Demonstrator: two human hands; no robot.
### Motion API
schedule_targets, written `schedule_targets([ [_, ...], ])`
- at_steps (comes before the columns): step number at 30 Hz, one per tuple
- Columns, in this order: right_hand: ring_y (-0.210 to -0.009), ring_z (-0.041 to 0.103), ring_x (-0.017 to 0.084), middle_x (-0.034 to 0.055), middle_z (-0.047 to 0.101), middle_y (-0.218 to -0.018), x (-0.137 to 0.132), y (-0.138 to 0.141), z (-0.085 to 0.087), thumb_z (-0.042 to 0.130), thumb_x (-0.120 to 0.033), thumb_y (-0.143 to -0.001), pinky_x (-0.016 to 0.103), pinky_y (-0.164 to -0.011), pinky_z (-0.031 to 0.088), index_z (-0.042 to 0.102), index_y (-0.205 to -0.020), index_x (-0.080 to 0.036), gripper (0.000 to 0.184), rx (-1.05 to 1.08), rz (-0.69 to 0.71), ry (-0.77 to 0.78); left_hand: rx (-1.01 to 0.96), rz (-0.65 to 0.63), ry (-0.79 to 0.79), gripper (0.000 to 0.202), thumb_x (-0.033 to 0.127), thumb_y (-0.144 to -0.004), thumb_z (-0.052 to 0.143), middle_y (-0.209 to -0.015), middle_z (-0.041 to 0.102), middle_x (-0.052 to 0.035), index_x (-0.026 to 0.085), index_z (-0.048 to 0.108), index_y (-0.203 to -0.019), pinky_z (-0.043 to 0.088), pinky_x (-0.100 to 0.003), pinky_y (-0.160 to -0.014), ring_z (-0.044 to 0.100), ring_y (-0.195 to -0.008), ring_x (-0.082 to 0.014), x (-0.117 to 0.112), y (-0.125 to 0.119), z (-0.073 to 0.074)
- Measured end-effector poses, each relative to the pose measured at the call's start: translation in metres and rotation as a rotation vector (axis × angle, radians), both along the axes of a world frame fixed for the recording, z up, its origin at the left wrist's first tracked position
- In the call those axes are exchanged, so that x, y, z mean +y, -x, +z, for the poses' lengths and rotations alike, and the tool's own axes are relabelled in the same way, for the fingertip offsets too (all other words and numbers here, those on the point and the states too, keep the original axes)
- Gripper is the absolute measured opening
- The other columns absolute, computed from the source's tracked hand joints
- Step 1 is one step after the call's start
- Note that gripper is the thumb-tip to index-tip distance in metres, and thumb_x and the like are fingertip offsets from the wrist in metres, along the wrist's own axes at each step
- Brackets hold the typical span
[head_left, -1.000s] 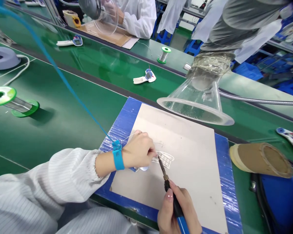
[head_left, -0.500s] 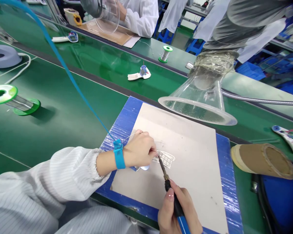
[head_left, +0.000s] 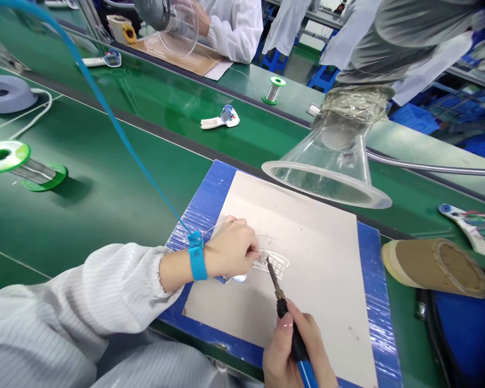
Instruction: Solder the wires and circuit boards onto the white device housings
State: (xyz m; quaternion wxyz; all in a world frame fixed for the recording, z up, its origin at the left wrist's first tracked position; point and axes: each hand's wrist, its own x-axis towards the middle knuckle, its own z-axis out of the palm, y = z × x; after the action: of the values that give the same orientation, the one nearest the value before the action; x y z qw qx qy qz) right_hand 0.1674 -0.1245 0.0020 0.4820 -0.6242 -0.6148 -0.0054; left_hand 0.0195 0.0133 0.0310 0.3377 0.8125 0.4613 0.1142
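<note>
My left hand (head_left: pixel 231 248) is closed in a pinch on a small white part (head_left: pixel 275 263) lying on the pale work mat (head_left: pixel 307 242); a thin solder wire (head_left: pixel 216 224) runs past its knuckles. A blue wrist strap (head_left: pixel 196 256) with a blue cord sits on that wrist. My right hand (head_left: pixel 297 350) grips a soldering iron (head_left: pixel 285 310) like a pen, its tip just at the white part beside my left fingertips.
A clear fume funnel (head_left: pixel 331 172) hangs over the mat's far edge. A solder spool (head_left: pixel 22 164) lies at left, a cardboard tube (head_left: pixel 432 267) at right. White parts (head_left: pixel 220 119) ride the green belt. Another person's white sleeve (head_left: pixel 230 27) is across the line.
My right hand and the iron drew back slightly to the right and down. The white parts on the belt slid left. My left hand stayed put.
</note>
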Motion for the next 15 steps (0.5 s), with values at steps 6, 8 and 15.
schedule_targets([
  [6, -0.053, 0.056, 0.013, 0.0016, 0.060, -0.067, 0.002, 0.006, 0.002, 0.059, -0.017, -0.090, 0.025, -0.049, 0.044, 0.069, -0.102, -0.017, 0.015, 0.061, -0.025, 0.004, -0.001, -0.002, -0.003, 0.015, 0.011, -0.081, 0.064, -0.077, 0.075, -0.0042, 0.016, 0.074, -0.072, 0.036, -0.039, -0.086, 0.060, -0.086, -0.0215, 0.001, 0.000, -0.002],
  [8, -0.055, 0.057, 0.013, 0.0021, 0.061, -0.068, 0.004, 0.011, 0.004, 0.060, -0.014, -0.089, 0.026, -0.050, 0.045, 0.069, -0.099, -0.017, 0.014, 0.090, -0.067, -0.027, 0.005, -0.005, 0.000, 0.014, 0.012, -0.081, 0.064, -0.078, 0.075, -0.0044, 0.016, 0.075, -0.072, 0.037, -0.039, -0.087, 0.061, -0.087, -0.0216, 0.001, 0.000, -0.002],
  [15, -0.057, 0.058, 0.011, 0.0015, 0.062, -0.071, 0.008, 0.014, 0.003, 0.061, -0.013, -0.089, 0.023, -0.052, 0.045, 0.070, -0.101, -0.017, 0.016, 0.083, -0.071, -0.060, 0.022, 0.015, 0.017, 0.016, 0.016, -0.085, 0.065, -0.077, 0.076, -0.0062, 0.015, 0.077, -0.075, 0.038, -0.040, -0.090, 0.062, -0.089, -0.0229, 0.002, 0.000, 0.002],
])
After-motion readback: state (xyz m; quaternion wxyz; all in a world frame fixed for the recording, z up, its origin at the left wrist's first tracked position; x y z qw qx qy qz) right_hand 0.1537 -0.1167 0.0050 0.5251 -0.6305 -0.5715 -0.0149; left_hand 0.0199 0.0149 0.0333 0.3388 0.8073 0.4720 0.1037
